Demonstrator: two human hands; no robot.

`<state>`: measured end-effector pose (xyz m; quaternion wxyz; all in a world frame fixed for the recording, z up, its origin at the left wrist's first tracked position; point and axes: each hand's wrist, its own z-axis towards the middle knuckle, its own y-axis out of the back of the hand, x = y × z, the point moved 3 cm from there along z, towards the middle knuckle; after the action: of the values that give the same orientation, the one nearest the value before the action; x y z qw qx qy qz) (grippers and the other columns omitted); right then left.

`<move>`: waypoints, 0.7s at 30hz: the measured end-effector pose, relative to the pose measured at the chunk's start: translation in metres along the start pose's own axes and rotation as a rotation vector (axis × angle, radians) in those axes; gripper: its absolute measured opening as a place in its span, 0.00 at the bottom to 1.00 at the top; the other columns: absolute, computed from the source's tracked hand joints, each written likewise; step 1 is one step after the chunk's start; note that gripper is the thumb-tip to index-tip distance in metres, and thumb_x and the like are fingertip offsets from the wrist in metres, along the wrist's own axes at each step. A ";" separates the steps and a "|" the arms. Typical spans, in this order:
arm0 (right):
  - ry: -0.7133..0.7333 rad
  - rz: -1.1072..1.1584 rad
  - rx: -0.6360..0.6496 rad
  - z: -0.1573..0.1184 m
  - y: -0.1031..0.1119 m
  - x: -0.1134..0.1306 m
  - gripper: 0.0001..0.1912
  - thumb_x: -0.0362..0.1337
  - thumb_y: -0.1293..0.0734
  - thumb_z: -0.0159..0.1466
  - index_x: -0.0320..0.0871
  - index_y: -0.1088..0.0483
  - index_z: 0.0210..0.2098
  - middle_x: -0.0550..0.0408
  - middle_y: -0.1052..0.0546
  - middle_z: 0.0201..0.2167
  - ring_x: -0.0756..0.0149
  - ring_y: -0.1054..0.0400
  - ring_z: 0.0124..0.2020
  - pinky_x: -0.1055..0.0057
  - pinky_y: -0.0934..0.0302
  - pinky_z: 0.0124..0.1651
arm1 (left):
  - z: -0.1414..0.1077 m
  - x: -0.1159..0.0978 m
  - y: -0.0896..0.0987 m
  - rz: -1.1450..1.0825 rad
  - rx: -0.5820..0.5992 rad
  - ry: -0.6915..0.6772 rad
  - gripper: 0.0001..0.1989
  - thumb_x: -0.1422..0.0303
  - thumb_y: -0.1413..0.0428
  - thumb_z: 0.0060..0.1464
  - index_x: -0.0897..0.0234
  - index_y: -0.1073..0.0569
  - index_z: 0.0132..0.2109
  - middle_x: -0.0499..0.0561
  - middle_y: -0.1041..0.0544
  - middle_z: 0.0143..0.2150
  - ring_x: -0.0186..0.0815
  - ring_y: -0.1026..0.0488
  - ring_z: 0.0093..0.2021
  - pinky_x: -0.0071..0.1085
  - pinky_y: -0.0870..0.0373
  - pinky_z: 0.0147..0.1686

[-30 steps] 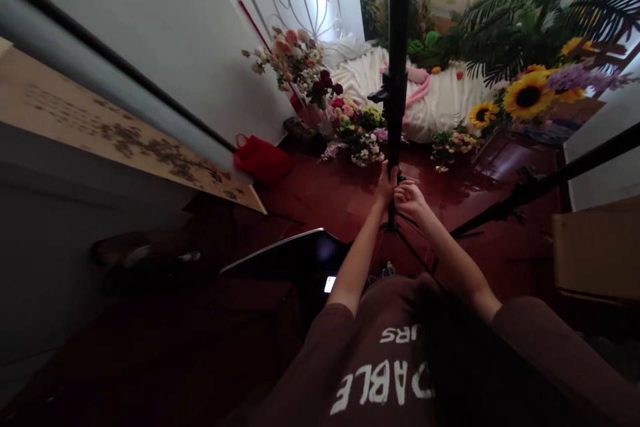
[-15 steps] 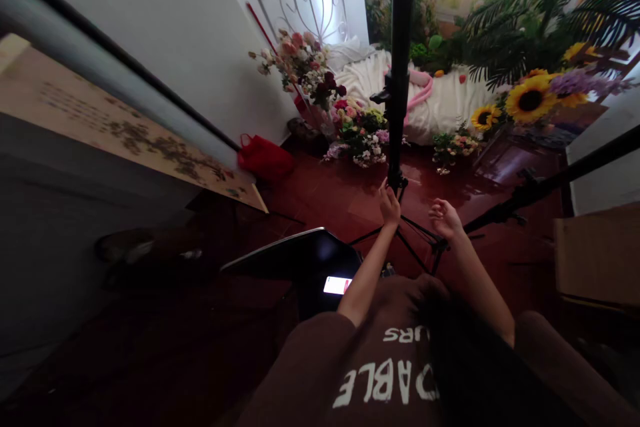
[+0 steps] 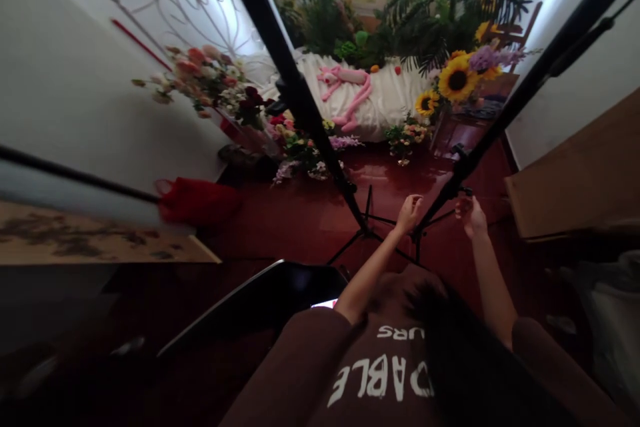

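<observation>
Black and slender, the right stand (image 3: 505, 118) is set on the red floor (image 3: 295, 227), its pole slanted up to the right, and its lower section is flanked by both hands. The left hand (image 3: 410, 212) is held just left of the pole with fingers loosely curled; whether anything is gripped cannot be told. The right hand (image 3: 471, 215) is raised just right of it, fingers bent at a small dark knob (image 3: 465, 192); whether the knob is pinched cannot be made out. Farther left, the left stand (image 3: 307, 107) is angled across the view. On the far side, a pink plush toy (image 3: 353, 77) is laid on white cloth (image 3: 395, 100), bordered by flowers (image 3: 200, 73) at left and sunflowers (image 3: 457, 78) at right. Near left, a black panel (image 3: 240, 310) is seen.
</observation>
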<state>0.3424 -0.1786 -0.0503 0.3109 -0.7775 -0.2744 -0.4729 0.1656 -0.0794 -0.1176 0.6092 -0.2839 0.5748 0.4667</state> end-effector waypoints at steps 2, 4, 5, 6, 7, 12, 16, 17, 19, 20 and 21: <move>0.046 -0.123 -0.076 0.005 0.011 0.018 0.17 0.53 0.35 0.63 0.45 0.34 0.32 0.60 0.24 0.20 0.72 0.33 0.16 0.78 0.42 0.17 | 0.015 -0.019 -0.019 -0.025 0.093 -0.099 0.20 0.56 0.53 0.65 0.66 0.31 0.53 0.60 0.25 0.51 0.37 0.26 0.50 0.36 0.29 0.53; 0.056 -0.285 -0.081 0.011 0.019 0.036 0.14 0.47 0.30 0.61 0.45 0.34 0.34 0.59 0.22 0.22 0.71 0.31 0.18 0.78 0.40 0.18 | 0.030 -0.036 -0.034 -0.038 0.151 -0.187 0.23 0.54 0.51 0.64 0.66 0.33 0.57 0.61 0.27 0.54 0.39 0.27 0.53 0.38 0.31 0.56; 0.051 -0.370 -0.039 0.014 0.022 0.044 0.13 0.44 0.28 0.59 0.45 0.34 0.35 0.58 0.22 0.23 0.70 0.30 0.20 0.78 0.39 0.19 | 0.037 -0.043 -0.041 -0.039 0.166 -0.218 0.24 0.54 0.50 0.63 0.65 0.35 0.59 0.61 0.27 0.55 0.39 0.27 0.55 0.39 0.32 0.57; 0.046 -0.445 0.020 0.018 0.024 0.052 0.13 0.42 0.27 0.58 0.44 0.33 0.36 0.56 0.21 0.25 0.70 0.28 0.22 0.78 0.38 0.20 | 0.043 -0.050 -0.047 -0.036 0.174 -0.238 0.25 0.54 0.49 0.62 0.65 0.35 0.59 0.62 0.28 0.56 0.40 0.28 0.55 0.39 0.32 0.57; 0.043 -0.508 0.088 0.022 0.025 0.059 0.13 0.41 0.26 0.57 0.43 0.32 0.37 0.54 0.20 0.27 0.69 0.27 0.24 0.78 0.37 0.21 | 0.049 -0.055 -0.052 -0.033 0.179 -0.246 0.25 0.54 0.48 0.62 0.65 0.36 0.60 0.62 0.28 0.56 0.41 0.28 0.56 0.39 0.32 0.57; 0.090 -0.765 0.426 0.046 0.025 0.084 0.18 0.44 0.25 0.54 0.40 0.25 0.40 0.50 0.18 0.34 0.67 0.25 0.30 0.73 0.32 0.30 | 0.062 -0.069 -0.072 -0.021 0.208 -0.195 0.22 0.57 0.48 0.62 0.65 0.36 0.57 0.60 0.24 0.48 0.39 0.25 0.47 0.35 0.31 0.50; 0.185 -0.930 0.543 0.056 0.024 0.090 0.19 0.49 0.26 0.54 0.40 0.23 0.37 0.50 0.18 0.33 0.63 0.24 0.34 0.68 0.31 0.37 | 0.061 -0.066 -0.077 -0.012 0.158 -0.170 0.20 0.58 0.48 0.62 0.66 0.37 0.56 0.56 0.24 0.43 0.36 0.26 0.40 0.32 0.31 0.43; 0.241 -0.959 0.524 0.056 0.024 0.090 0.19 0.49 0.26 0.53 0.41 0.24 0.37 0.50 0.18 0.34 0.62 0.23 0.35 0.67 0.30 0.38 | 0.061 -0.064 -0.078 -0.012 0.154 -0.176 0.20 0.58 0.47 0.62 0.65 0.37 0.55 0.56 0.24 0.42 0.35 0.26 0.38 0.32 0.31 0.42; 0.378 -0.996 0.446 0.051 0.024 0.089 0.18 0.48 0.26 0.53 0.42 0.25 0.37 0.49 0.18 0.35 0.60 0.23 0.36 0.66 0.30 0.39 | 0.061 -0.061 -0.078 -0.013 0.151 -0.203 0.20 0.57 0.47 0.62 0.64 0.37 0.55 0.56 0.24 0.42 0.36 0.26 0.38 0.32 0.31 0.42; 0.449 -1.013 0.398 0.047 0.024 0.087 0.18 0.47 0.26 0.54 0.42 0.26 0.38 0.49 0.18 0.36 0.60 0.23 0.36 0.66 0.30 0.39 | 0.062 -0.060 -0.078 -0.012 0.148 -0.219 0.20 0.57 0.48 0.62 0.64 0.37 0.54 0.56 0.24 0.42 0.36 0.26 0.39 0.32 0.31 0.42; 0.517 -1.040 0.342 0.042 0.023 0.083 0.17 0.46 0.26 0.55 0.43 0.27 0.39 0.50 0.18 0.36 0.60 0.23 0.36 0.67 0.30 0.39 | 0.063 -0.059 -0.078 -0.012 0.145 -0.234 0.19 0.57 0.48 0.62 0.64 0.37 0.54 0.57 0.24 0.43 0.36 0.26 0.39 0.33 0.31 0.42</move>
<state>0.4163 -0.1518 0.0050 0.2163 -0.3403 -0.6060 -0.6857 0.2686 -0.0701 -0.0644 0.6938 -0.1861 0.5303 0.4503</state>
